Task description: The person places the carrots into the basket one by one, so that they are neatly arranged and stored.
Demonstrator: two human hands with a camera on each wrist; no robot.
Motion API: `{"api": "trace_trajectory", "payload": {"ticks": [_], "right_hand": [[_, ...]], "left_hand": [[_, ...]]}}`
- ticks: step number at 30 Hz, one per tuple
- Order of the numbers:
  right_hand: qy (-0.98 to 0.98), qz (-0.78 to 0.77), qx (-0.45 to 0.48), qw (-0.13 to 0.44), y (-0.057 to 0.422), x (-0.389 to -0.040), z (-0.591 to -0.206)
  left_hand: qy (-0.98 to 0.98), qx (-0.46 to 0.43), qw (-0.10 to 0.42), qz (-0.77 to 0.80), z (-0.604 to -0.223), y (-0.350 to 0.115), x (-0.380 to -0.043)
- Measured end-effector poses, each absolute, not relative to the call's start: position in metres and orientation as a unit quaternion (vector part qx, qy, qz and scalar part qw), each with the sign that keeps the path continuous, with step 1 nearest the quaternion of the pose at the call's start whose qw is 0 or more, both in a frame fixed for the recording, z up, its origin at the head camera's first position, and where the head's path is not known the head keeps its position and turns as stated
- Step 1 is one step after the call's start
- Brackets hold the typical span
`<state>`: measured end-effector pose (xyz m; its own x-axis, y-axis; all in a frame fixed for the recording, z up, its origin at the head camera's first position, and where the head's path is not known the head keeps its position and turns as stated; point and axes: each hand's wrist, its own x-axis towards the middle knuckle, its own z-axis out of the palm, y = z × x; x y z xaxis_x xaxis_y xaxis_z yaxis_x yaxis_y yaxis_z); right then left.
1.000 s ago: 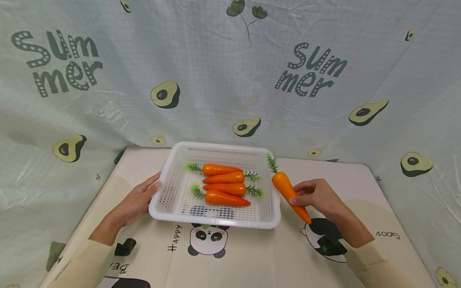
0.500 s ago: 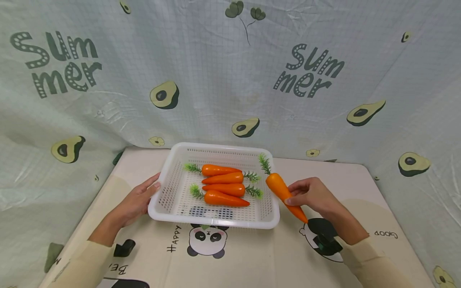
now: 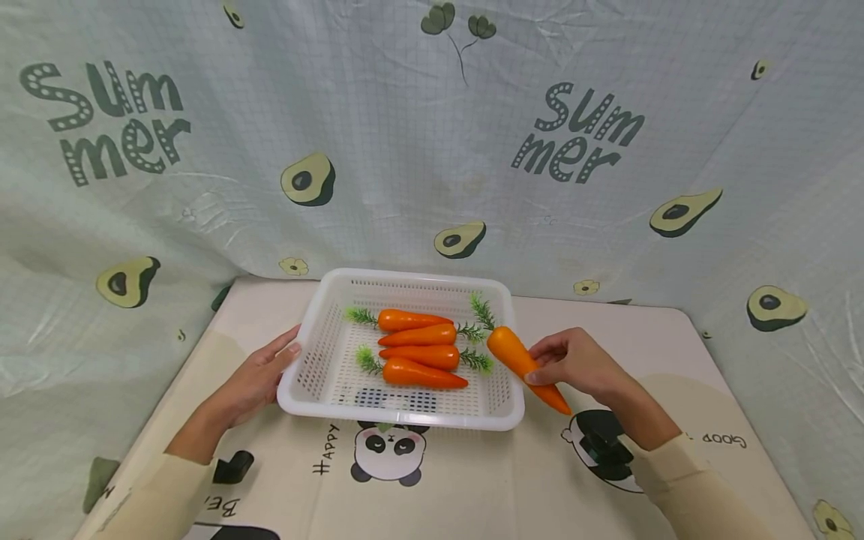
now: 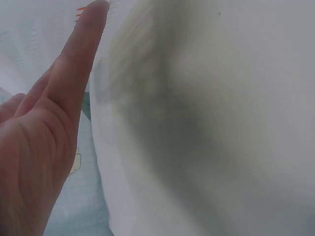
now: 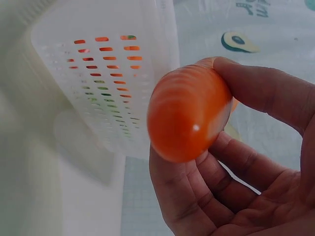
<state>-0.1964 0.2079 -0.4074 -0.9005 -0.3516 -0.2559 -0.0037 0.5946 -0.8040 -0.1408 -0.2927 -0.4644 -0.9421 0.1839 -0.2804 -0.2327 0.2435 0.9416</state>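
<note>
My right hand (image 3: 579, 364) pinches a toy carrot (image 3: 516, 355) between thumb and fingers near its tapered half. The carrot slants over the right rim of a white plastic basket (image 3: 398, 411), its leafy green top (image 3: 482, 310) inside the rim in the head view. The right wrist view shows the carrot (image 5: 187, 118) tip-on, close beside the basket's slotted wall (image 5: 113, 64). My left hand (image 3: 253, 384) rests with extended fingers against the basket's left side. In the basket several orange carrots (image 3: 421, 332) lie in a row, their leafy tops pointing both ways.
A pale cloth with panda prints (image 3: 389, 452) covers the table. Behind and at both sides hangs a curtain (image 3: 385, 150) with avocado and lettering prints. The basket stands near the table's back edge.
My right hand has moved left with the carrot, carrying its leafy top from the right rim to over the basket. The left hand and the basket stay put.
</note>
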Motion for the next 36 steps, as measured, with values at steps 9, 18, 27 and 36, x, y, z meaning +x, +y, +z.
{"api": "trace_trajectory", "payload": {"ticks": [9,18,27,36], "right_hand": [[0.868,-0.43,-0.131,0.209,0.202,-0.201,-0.402],[0.866,-0.422,-0.15,0.222,0.194,-0.206,-0.4],[0.866,-0.407,-0.165,0.238,0.185,-0.211,-0.399],[0.853,-0.41,-0.189,0.261,0.172,-0.215,-0.395]], "left_hand": [[0.772,-0.018,0.169,0.613,-0.465,-0.292,-0.141],[0.772,-0.013,0.166,0.614,-0.465,-0.292,-0.14],[0.772,-0.018,0.169,0.613,-0.465,-0.293,-0.141],[0.773,-0.016,0.168,0.611,-0.466,-0.293,-0.141]]}}
